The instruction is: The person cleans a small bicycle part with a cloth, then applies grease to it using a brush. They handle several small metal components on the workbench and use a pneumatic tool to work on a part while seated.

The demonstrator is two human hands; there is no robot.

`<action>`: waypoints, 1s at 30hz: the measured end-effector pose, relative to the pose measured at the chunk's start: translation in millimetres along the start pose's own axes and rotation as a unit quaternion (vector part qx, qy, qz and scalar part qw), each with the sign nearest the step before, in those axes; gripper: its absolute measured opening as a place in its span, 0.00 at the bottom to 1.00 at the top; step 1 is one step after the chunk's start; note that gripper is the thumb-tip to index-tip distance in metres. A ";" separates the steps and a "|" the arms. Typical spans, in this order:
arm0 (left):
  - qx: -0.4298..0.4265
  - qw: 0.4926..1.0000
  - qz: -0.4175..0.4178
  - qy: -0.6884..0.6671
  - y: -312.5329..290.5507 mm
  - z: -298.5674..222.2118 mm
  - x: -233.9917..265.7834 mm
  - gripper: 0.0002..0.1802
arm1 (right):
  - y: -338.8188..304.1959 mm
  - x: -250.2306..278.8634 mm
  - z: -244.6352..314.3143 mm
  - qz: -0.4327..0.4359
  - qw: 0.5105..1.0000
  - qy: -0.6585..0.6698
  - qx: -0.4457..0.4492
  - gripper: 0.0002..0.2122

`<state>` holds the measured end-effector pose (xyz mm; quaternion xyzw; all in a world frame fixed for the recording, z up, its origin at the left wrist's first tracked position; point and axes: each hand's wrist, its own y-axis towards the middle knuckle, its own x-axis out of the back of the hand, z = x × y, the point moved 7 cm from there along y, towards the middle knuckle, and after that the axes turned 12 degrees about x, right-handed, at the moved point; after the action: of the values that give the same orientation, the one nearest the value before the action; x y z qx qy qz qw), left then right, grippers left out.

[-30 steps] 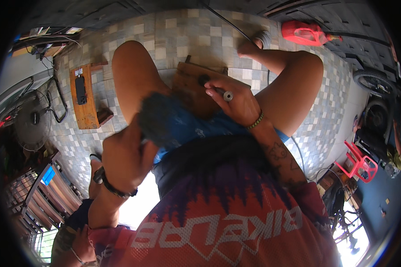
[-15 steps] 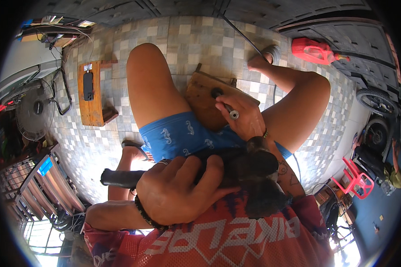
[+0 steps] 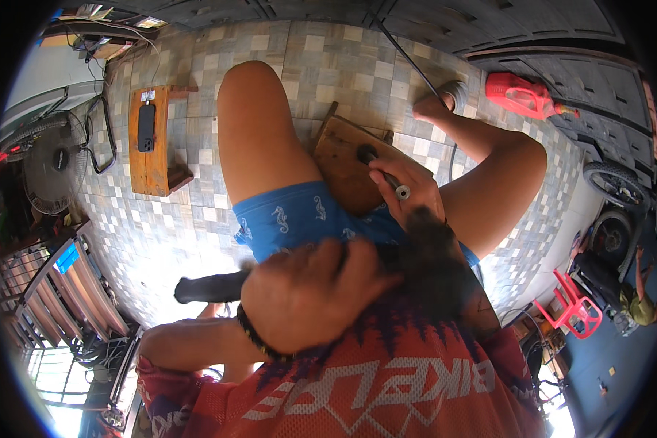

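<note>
My left hand point(image 3: 310, 296), blurred by motion, is wrapped round the black handle of a mallet point(image 3: 208, 287). Its dark, bulky head lies to the right, smeared, in front of my right forearm. My right hand point(image 3: 416, 193) grips a slim metal rod point(image 3: 391, 179) with a hole in its near end. The rod's far end meets a round black piece point(image 3: 366, 152) on a small wooden stool point(image 3: 343, 164) between my legs. Whether that piece belongs to the rod, I cannot tell.
A wooden bench point(image 3: 147, 179) at left carries a phone point(image 3: 146, 128). Beyond it stands a fan point(image 3: 55, 160). A red jug point(image 3: 520, 95), bicycle wheels point(image 3: 615, 175) and a pink plastic chair point(image 3: 573, 310) are on the right, near another person point(image 3: 639, 299). A thin dark pole point(image 3: 409, 58) reaches my foot.
The mallet and my left hand have gone from fairly sharp to blurred, and the mallet head sits higher in view. My right hand still holds the rod on the stool. The view has shifted slightly.
</note>
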<state>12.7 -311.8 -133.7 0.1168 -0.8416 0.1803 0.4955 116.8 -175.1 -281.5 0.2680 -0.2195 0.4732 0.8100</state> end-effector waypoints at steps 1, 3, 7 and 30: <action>0.030 0.999 0.014 0.028 4.3 6.9 -5.1 0.25 | 2.7 0.8 2.1 -0.015 1.000 -0.002 0.024 0.09; 0.035 0.999 0.013 0.000 6.3 6.7 1.2 0.27 | 3.3 1.1 0.5 0.008 1.000 0.003 0.003 0.08; -0.014 0.996 -0.005 -0.083 -2.6 -9.6 14.5 0.27 | -2.2 9.9 5.0 -0.014 1.000 -0.003 -0.021 0.07; 0.013 0.999 -0.004 -0.040 5.0 5.2 -9.8 0.23 | -19.0 0.1 -5.4 0.033 0.999 -0.023 -0.028 0.07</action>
<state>11.4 -309.3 -145.5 0.1333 -0.8580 0.1843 0.4606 134.2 -179.2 -289.9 0.2486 -0.2601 0.4870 0.7959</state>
